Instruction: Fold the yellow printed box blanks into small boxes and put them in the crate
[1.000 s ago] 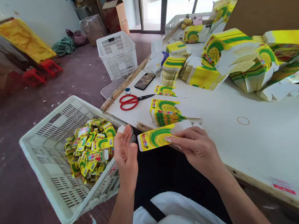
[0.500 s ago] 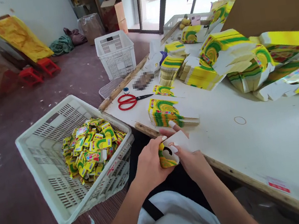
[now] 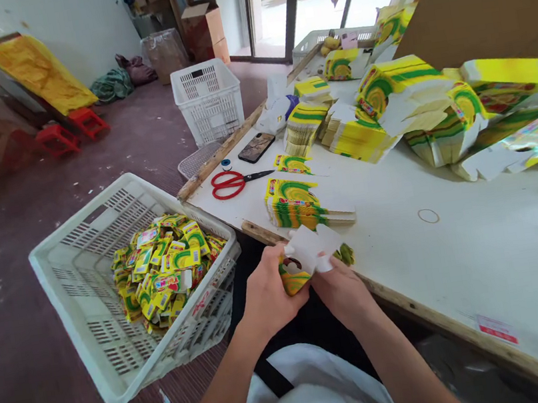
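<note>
Between my two hands is a small yellow-and-green cardboard carton [image 3: 295, 281], partly unfolded, with its white inner side turned up and a dark curved slot on one face. My left hand [image 3: 268, 289] is wrapped round its left side. At the right, my right hand [image 3: 338, 285] pinches a white flap, the thumb on top; some of its fingers are hidden. A yellow-green printed bit shows just beyond the right fingers. Past the hands, a stack of flat printed cartons [image 3: 293, 203] lies on the white table [image 3: 398, 256].
Left of the table, a white plastic crate [image 3: 89, 322] holds many small folded cartons [image 3: 167, 264]. Red-handled scissors [image 3: 229, 184], a phone [image 3: 256, 147] and a rubber band [image 3: 428, 215] lie on the table. Larger carton bundles [image 3: 404, 93] stand behind. A wooden strip [image 3: 416, 307] edges the table.
The carton has opened out, with more of its white inside and flaps showing. My right fingers have drawn in lower, and the left hand keeps its hold.
</note>
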### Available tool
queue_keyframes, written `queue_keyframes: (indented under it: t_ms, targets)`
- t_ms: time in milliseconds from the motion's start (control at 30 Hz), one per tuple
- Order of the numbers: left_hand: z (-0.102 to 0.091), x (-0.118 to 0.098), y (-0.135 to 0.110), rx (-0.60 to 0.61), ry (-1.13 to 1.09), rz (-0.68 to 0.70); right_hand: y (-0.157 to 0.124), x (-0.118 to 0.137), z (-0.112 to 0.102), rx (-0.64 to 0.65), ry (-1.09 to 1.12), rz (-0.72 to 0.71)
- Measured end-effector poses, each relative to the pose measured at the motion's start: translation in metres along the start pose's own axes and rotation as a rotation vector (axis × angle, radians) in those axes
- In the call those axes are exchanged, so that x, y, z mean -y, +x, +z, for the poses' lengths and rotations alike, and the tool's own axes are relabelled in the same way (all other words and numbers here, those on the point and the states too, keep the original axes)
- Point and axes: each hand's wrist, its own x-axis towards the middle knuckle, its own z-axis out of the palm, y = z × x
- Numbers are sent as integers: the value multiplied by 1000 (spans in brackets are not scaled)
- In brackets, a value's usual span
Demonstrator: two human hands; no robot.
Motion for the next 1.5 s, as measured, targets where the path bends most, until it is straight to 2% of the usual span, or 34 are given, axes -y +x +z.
queue_keyframes:
  t_ms: [100,167,233,333,433,500,600,667,767,900,1033,1100,1167,1233,1300,1367,1433,1467,1500]
  targets:
    - [1,0,0,63,22,28,0,-3,0,73,109,127]
    - [0,-1,0,105,19,-7,0,-5,-3,104,122,157]
    - [-1,-1,1,154,9,-101,-1,-6,-5,105,29,78]
    - [0,1,4,219,-3,-195,-4,-6,-6,105,-251,-141]
    - [4,7,7,226,41,-104,-6,-9,-7,128,-490,-328]
    - [5,11,7,170,62,-64,-4,-12,-11,95,-534,-382]
    - [-3,14,6,87,97,-115,0,-15,-18,5,-516,-384]
    - [-11,15,5,84,131,-126,1,-13,-22,52,-527,-387]
    - [-21,15,6,82,179,-99,0,-9,-21,200,-601,-375]
    - [-27,13,8,81,225,-79,1,-1,-25,257,-693,-353]
    - [-30,10,11,143,210,-63,6,8,-38,343,-721,-342]
    - [-31,8,12,156,213,-74,7,10,-38,338,-704,-321]
    - [-30,7,12,131,173,-102,6,9,-31,268,-654,-317]
    - [-27,8,12,80,31,-152,4,6,-21,186,-554,-332]
    - [-24,13,12,-74,-249,-246,5,5,-14,126,-419,-343]
    - [-21,21,15,-379,-597,-358,14,8,-15,29,-357,-361]
    - [-19,30,18,-706,-882,-477,31,15,-23,-129,-444,-395]
    - [-18,34,19,-807,-972,-541,42,18,-29,-219,-529,-414]
    - [-17,37,19,-853,-1033,-604,52,22,-35,-298,-622,-420]
